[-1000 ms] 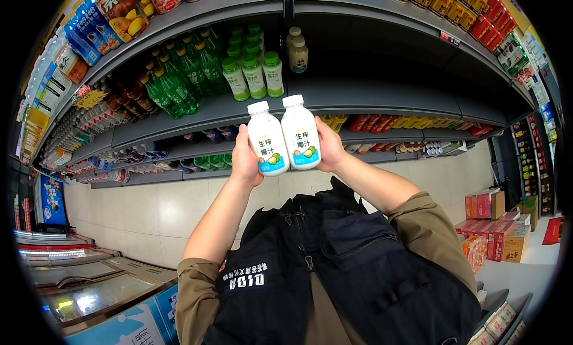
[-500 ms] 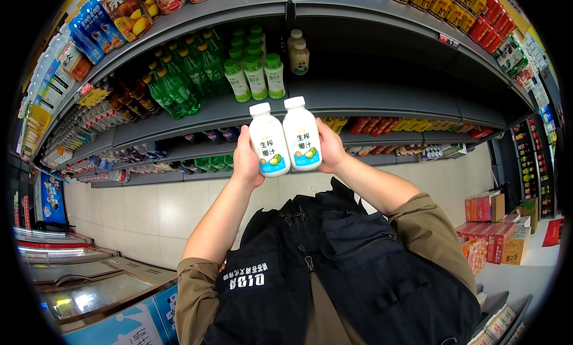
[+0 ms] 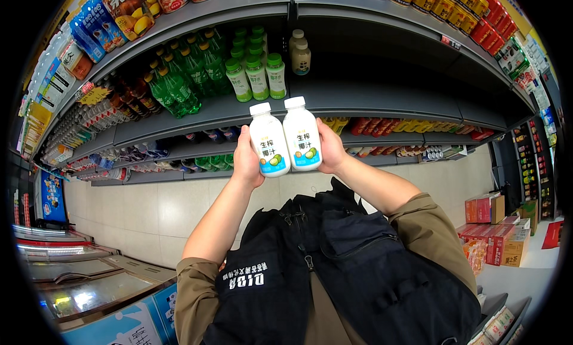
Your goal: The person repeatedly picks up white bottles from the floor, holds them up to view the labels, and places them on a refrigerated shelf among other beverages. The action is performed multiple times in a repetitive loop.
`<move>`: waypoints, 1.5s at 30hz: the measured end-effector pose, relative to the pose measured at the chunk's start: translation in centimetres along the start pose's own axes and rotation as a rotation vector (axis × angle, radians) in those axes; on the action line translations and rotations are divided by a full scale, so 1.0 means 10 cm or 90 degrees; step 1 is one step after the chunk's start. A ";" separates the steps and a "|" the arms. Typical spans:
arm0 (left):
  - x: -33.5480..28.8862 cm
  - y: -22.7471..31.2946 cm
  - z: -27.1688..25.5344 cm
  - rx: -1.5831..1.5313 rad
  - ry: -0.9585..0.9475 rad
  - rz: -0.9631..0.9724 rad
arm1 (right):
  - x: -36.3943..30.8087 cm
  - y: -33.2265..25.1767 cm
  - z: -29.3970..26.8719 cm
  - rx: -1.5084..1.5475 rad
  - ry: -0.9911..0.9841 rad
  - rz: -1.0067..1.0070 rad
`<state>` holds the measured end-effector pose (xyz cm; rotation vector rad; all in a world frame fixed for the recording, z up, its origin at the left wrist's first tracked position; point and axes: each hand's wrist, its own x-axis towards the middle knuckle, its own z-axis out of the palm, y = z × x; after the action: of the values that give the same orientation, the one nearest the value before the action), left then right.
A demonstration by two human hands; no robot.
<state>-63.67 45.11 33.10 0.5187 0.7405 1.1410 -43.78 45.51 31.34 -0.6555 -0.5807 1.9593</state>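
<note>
Two white drink bottles with white caps and blue-green fruit labels are held up side by side in front of the shelf. My left hand (image 3: pixel 246 160) is closed around the outer side of the left bottle (image 3: pixel 270 143). Around the right bottle (image 3: pixel 302 136) my right hand (image 3: pixel 330 147) is closed in the same way. Both bottles stand nearly upright, labels toward me, their bodies close together. Just beyond them, green-capped bottles (image 3: pixel 255 79) stand in rows on the shelf board (image 3: pixel 382 103). Two beige bottles (image 3: pixel 301 57) are at their right.
Large green soda bottles (image 3: pixel 179 82) fill the shelf's left part. Lower boards hold more bottles and colourful packs (image 3: pixel 382 125). Cans (image 3: pixel 444 11) line the upper shelf. Cartons (image 3: pixel 492 237) are stacked on the right, and a freezer chest (image 3: pixel 77 285) stands at lower left.
The shelf and its goods have shifted very slightly in the view. Both hands keep the same hold on the two bottles.
</note>
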 end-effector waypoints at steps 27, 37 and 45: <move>0.09 -0.10 -0.19 0.071 -0.149 0.097 | 0.00 -0.06 -0.07 -0.067 -0.226 -0.094; 0.10 -0.18 -0.30 0.012 -0.110 0.062 | -0.04 0.00 -0.05 0.033 -0.125 -0.005; 0.02 -0.16 -0.22 0.009 -0.102 0.066 | -0.05 0.02 0.00 0.014 -0.123 -0.025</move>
<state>-64.25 44.77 30.49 0.6591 0.5889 1.1763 -43.65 44.97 31.29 -0.4407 -0.6837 2.0019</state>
